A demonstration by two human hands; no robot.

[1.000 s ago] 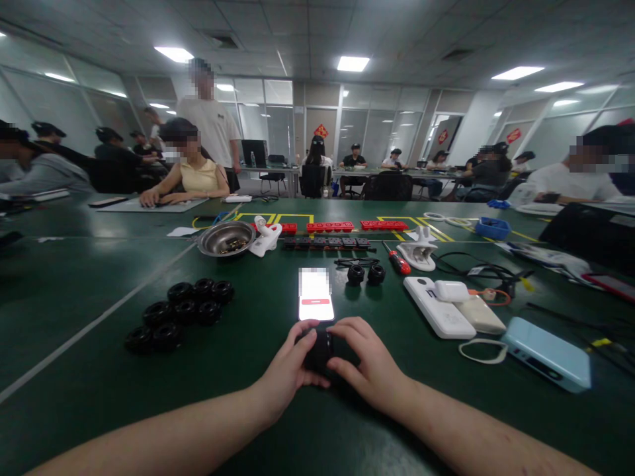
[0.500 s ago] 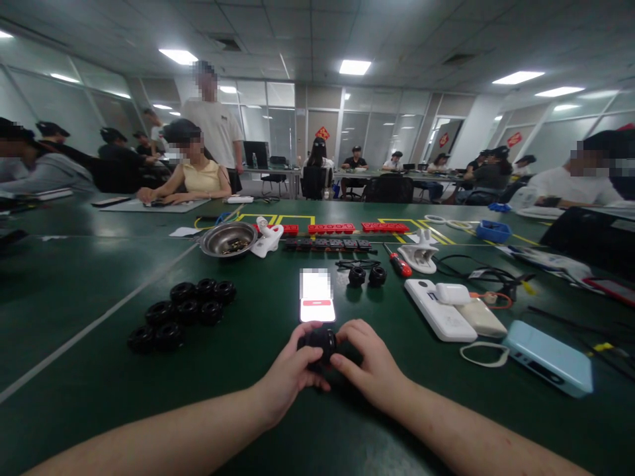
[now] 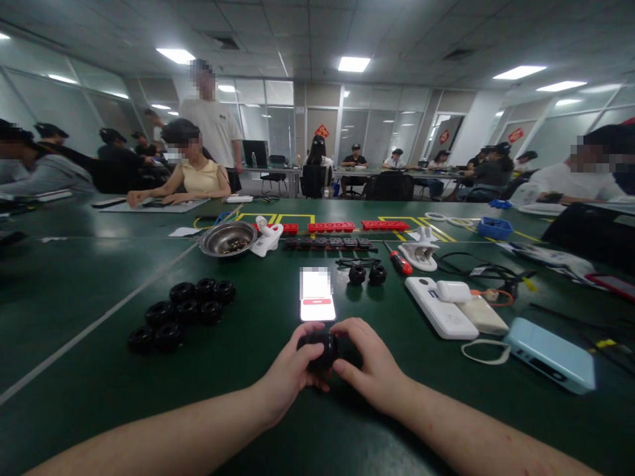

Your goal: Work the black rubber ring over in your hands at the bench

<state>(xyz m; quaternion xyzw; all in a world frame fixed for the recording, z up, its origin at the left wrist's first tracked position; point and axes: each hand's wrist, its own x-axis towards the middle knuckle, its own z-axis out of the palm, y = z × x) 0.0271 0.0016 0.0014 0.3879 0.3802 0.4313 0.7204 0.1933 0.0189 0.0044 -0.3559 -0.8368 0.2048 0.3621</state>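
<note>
In the middle of the head view, just above the table, my left hand [image 3: 297,360] is wrapped round a black, round, wheel-like part [image 3: 326,350], thumb across its near side. My right hand [image 3: 370,363] curves about the part's right end, index finger at the top and thumb below. The palms hide much of it. Directly beyond my hands lies a phone [image 3: 317,311] with a lit screen. Several similar black ring-shaped parts [image 3: 187,311] are grouped at the left. Two smaller black round pieces [image 3: 367,274] sit to the right of the phone.
Farther back are a metal bowl [image 3: 229,239] with small pieces, a row of black blocks [image 3: 330,244], red trays [image 3: 331,227] and a screwdriver [image 3: 401,262]. A white power bank [image 3: 441,311], a light-blue box [image 3: 550,355] and cables lie right. Other people sit around.
The black part has turned a little in my left hand, showing a smoother right end. My right fingers have shifted slightly and spread wider around that end.
</note>
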